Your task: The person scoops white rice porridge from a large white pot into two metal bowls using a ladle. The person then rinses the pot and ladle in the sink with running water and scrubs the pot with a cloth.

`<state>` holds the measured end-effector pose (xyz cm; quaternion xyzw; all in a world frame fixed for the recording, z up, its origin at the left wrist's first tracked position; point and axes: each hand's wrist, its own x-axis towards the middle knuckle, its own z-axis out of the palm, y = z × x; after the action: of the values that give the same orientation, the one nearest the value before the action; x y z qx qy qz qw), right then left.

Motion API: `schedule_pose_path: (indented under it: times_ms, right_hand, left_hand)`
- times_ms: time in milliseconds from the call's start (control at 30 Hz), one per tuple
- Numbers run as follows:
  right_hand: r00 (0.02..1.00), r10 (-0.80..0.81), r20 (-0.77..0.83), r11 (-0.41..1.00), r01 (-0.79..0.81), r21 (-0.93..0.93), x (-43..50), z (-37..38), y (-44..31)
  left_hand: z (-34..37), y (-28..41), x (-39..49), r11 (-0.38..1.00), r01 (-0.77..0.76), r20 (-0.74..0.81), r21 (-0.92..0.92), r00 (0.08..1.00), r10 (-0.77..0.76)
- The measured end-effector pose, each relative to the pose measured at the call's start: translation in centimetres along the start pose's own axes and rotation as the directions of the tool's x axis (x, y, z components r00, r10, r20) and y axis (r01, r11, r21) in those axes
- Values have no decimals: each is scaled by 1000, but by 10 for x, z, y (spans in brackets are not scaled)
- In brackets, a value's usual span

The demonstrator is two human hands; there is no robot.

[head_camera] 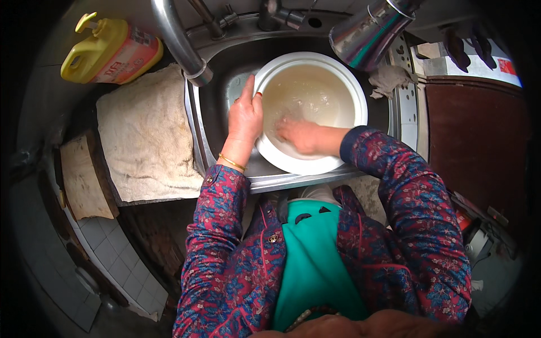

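Note:
A white round basin (359,101) sits in the dark sink (219,105), holding cloudy, whitish water that is rippling. My left hand (247,112) grips the basin's left rim, the thumb over the edge and a finger stretched along the outside. Inside the basin, near its lower left, my right hand (298,134) is partly under the water; its fingertips are blurred, and whether they hold anything cannot be told.
A steel faucet (181,42) arches over the sink's left side. Left of it lie a beige cloth (146,139) and a yellow pump bottle (114,53). A shiny metal cylinder (367,36) leans at the upper right, above a crumpled rag (391,80).

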<state>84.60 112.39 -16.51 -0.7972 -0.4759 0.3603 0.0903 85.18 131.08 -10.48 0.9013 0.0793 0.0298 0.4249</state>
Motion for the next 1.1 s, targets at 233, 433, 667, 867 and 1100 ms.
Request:
schedule_pose_path:
  times_ms: [233, 433, 667, 867, 1100]
  right_hand:
    - [964, 240, -116, 970, -243, -20, 20, -34, 40]
    - [857, 479, -187, 868, -495, -43, -3, -18, 51]
    - [814, 462, 353, 844, -282, -456, -17, 9, 14]
    - [962, 273, 28, 949, -274, 153, -6, 14, 1]
    - [858, 419, -297, 908, -400, 125, 37, -4, 70]
  left_hand:
    - [-3, 1, 1, 1000, 17, 19, -23, 1000, -16]
    - [-2, 3, 0, 997, 82, 9, 10, 997, -83]
    - [1, 3, 0, 998, 67, -14, 10, 998, -66]
    - [2, 0, 0, 1000, -4, -23, 9, 1000, 4]
    - [-2, 1, 1, 1000, 27, 45, 8, 999, -28]
